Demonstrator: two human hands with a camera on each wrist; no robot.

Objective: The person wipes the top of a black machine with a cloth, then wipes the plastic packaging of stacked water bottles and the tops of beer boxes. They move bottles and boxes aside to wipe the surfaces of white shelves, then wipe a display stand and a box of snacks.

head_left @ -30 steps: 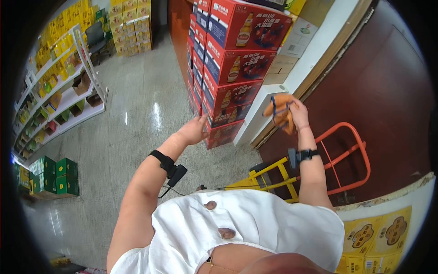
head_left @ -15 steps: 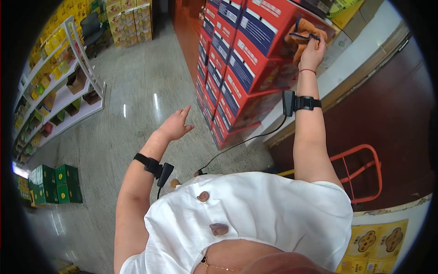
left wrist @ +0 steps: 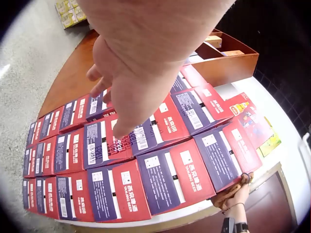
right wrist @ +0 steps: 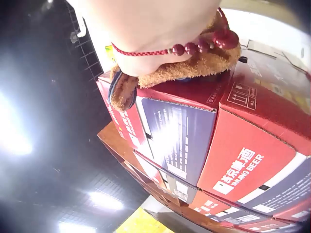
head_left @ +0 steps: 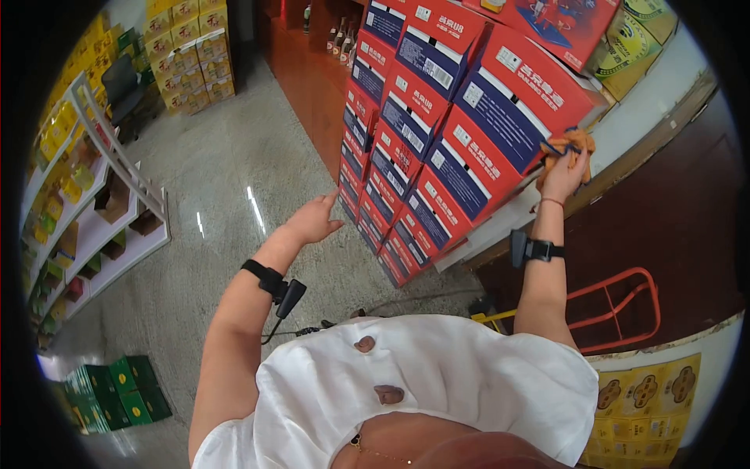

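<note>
My right hand grips an orange-brown cloth with dark blue edging. The cloth lies against the right-hand side of a tall stack of red and navy beer cartons. In the right wrist view the fuzzy cloth presses close over a carton's red face, and my wrist hides most of the fingers. On the other side, my left hand reaches toward the stack's left edge with nothing in it, fingers loosely extended. The left wrist view shows this hand in front of the carton faces.
A red and yellow hand truck leans by the dark red door. Shelves of goods stand on the left, with green boxes nearer me. Yellow cartons are piled at the back, beside a wooden cabinet.
My right hand has carried the cloth from beside the door frame up to the cartons, then slightly lower along their side. The view has turned toward the carton fronts. My left hand stays free.
</note>
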